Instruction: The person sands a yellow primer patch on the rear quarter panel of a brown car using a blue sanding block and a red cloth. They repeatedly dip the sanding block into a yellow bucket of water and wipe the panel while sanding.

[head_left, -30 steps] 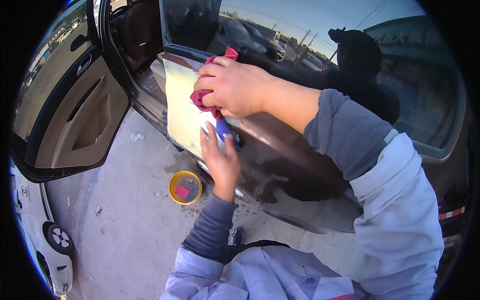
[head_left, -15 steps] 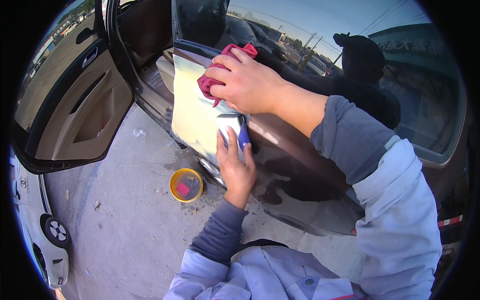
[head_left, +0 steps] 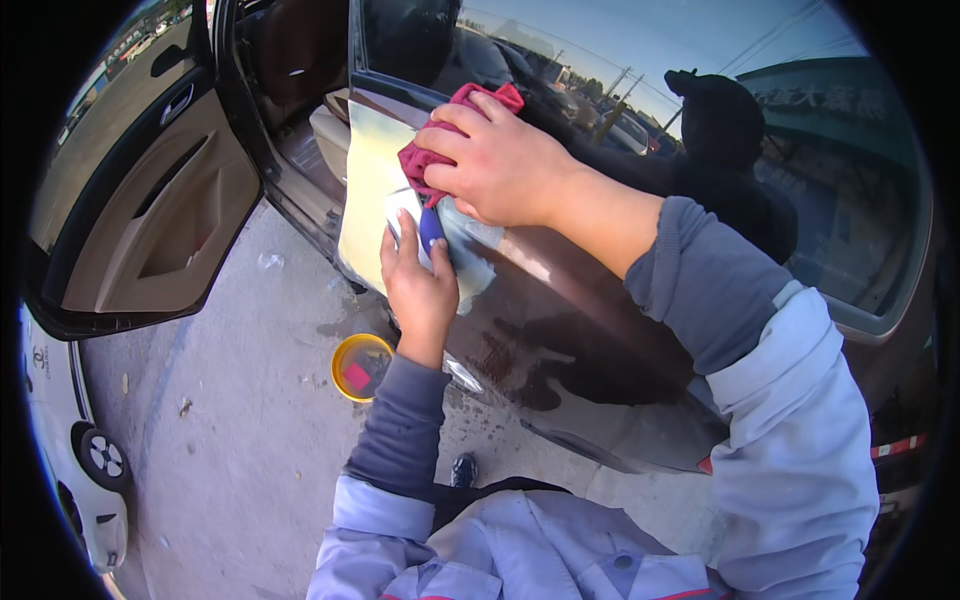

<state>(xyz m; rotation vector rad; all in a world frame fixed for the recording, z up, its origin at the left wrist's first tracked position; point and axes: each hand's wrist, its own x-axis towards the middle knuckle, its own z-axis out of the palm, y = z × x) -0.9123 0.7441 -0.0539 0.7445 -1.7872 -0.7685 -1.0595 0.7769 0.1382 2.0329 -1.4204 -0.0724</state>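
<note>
My left hand [head_left: 422, 300] grips a white-and-blue sanding block [head_left: 403, 207], its fingers along the white back and the blue side. The block lies against a pale yellow filler patch [head_left: 362, 215] on the dark brown car's panel [head_left: 600, 290]. Just above and to the right, my right hand [head_left: 500, 165] presses a crumpled red cloth [head_left: 418, 165] to the panel below the window. The block's working face and the cloth's underside are hidden. Around the patch's right edge the paint looks greyish and wet.
An open car door [head_left: 125, 235] with a beige lining juts out at the left. On the concrete ground below the panel stands a yellow-rimmed bucket [head_left: 336, 372] with a pink piece [head_left: 356, 377] in it. Part of a white car [head_left: 105, 520] shows at the lower left.
My left hand has slid the sanding block up and to the left across the yellow patch, nearer the cloth. My right hand, with the cloth, has barely shifted.
</note>
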